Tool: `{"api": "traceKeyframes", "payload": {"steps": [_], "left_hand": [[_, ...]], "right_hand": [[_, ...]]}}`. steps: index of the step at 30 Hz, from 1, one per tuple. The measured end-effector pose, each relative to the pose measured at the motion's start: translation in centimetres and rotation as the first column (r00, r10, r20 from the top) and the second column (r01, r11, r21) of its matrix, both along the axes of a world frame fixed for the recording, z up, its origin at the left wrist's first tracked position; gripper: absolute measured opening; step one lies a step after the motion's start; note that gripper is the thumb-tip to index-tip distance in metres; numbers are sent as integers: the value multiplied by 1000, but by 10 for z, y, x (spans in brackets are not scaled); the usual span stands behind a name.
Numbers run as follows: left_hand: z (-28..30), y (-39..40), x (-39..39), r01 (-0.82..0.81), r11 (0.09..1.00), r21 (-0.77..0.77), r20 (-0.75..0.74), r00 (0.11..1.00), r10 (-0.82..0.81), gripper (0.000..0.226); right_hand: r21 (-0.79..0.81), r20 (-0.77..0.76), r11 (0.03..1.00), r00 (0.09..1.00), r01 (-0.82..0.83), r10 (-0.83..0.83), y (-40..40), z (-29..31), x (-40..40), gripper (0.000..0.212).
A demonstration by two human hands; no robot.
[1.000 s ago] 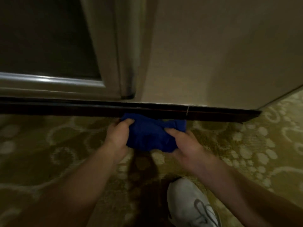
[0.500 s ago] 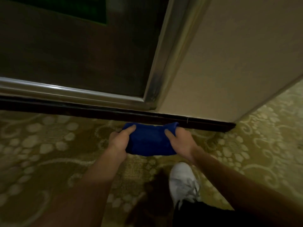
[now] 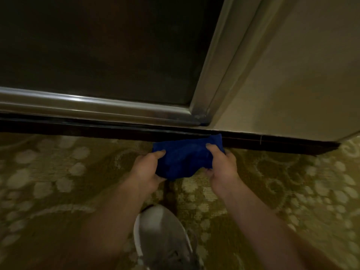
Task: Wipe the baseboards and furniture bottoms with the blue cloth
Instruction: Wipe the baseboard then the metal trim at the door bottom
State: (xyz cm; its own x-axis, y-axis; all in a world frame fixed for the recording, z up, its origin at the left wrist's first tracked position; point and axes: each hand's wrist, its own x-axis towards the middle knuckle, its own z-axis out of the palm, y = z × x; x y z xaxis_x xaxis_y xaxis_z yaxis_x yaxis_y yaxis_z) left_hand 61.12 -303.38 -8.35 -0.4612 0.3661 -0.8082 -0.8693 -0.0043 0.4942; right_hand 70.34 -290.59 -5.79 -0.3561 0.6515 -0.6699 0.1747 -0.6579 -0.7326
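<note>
A bunched blue cloth (image 3: 185, 156) is pressed against the dark baseboard (image 3: 97, 129) that runs left to right along the foot of the wall. My left hand (image 3: 148, 168) grips the cloth's left end, thumb on top. My right hand (image 3: 222, 164) grips its right end, and the cloth's upper right corner overlaps the baseboard. Both hands hover just above the carpet, in front of the board.
Above the baseboard is a dark panel in a silver metal frame (image 3: 93, 103), with a beige wall (image 3: 292, 84) to its right ending at a corner. The floor is green patterned carpet (image 3: 58, 182). My grey and white shoe (image 3: 161, 236) stands just behind the hands.
Both hands and the cloth have slid left along the baseboard, from under the beige wall toward the metal-framed panel. The cloth's right corner now rides up on the board.
</note>
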Motion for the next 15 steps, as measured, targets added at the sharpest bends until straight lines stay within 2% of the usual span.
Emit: {"api": "traceKeyframes", "payload": {"steps": [3, 5, 7, 10, 13, 15], "left_hand": [[-6, 28, 3, 34, 996, 78, 64, 997, -39, 31], [-7, 44, 5, 69, 995, 73, 41, 997, -72, 29], [-9, 51, 1, 57, 998, 15, 45, 997, -57, 29], [-18, 45, -7, -73, 992, -103, 88, 993, 83, 41], [-28, 40, -9, -145, 977, -155, 76, 985, 158, 46], [-27, 42, -7, -149, 978, -143, 77, 984, 161, 39]], "right_hand": [[202, 77, 951, 964, 234, -254, 10, -15, -6, 11], [332, 116, 899, 933, 286, -340, 21, -18, -13, 17], [419, 162, 878, 933, 230, -322, 23, -17, -27, 23], [514, 273, 857, 941, 31, -198, -2, -15, -56, 25], [488, 286, 864, 958, -126, -22, -13, -21, -58, 18], [506, 310, 851, 950, -141, -27, 1, -20, -46, 15]]}}
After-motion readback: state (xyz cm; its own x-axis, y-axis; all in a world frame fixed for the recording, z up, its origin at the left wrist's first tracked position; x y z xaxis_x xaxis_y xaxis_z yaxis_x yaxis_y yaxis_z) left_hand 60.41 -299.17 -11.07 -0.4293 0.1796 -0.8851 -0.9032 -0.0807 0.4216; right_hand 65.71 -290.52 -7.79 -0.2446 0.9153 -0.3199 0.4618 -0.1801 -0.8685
